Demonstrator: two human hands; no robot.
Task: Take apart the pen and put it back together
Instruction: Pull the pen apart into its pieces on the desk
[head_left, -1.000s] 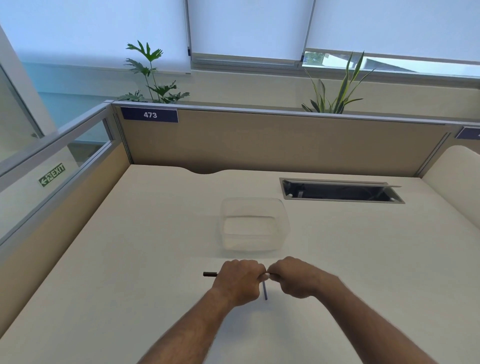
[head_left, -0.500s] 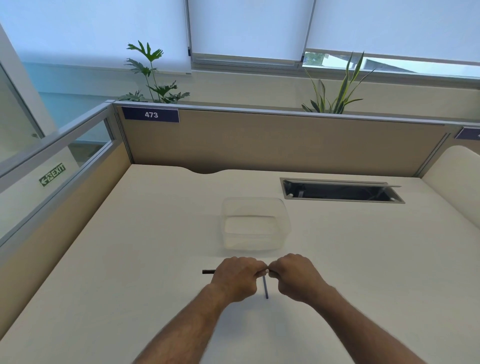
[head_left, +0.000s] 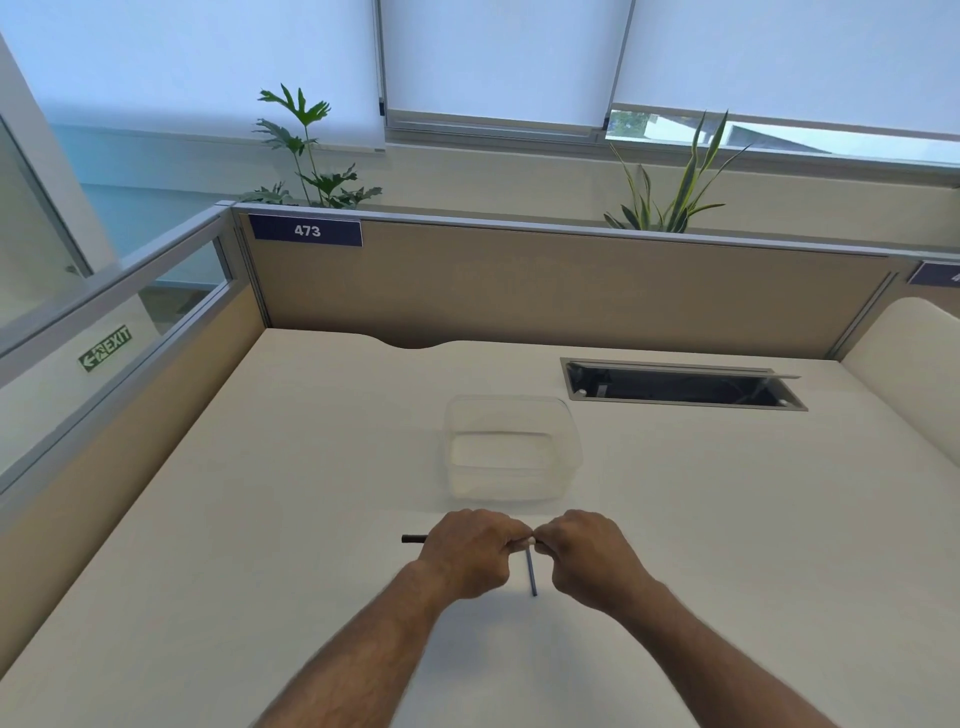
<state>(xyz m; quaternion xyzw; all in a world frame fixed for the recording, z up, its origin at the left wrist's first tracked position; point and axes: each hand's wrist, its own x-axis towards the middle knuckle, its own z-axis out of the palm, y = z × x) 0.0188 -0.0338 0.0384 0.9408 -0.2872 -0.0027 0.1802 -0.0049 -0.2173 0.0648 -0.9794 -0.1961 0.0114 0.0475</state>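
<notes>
A dark pen barrel (head_left: 414, 539) sticks out to the left of my left hand (head_left: 470, 551), whose fist is closed around it. My right hand (head_left: 587, 553) is closed on the pen's other end, knuckles almost touching the left hand; a pale bit of the pen (head_left: 523, 543) shows between the fingers. On the desk below and between the hands lies a thin bluish stick (head_left: 531, 574), a pen part, pointing toward me. What the right hand grips is mostly hidden.
A clear plastic container (head_left: 511, 448) stands on the cream desk (head_left: 260, 519) just beyond the hands. An open cable slot (head_left: 683, 387) lies at the back right. Partition walls (head_left: 519, 286) bound the desk at the back and left.
Both hands have shifted slightly away from me across the frames and stay pressed together on the pen. The thin stick on the desk has not moved.
</notes>
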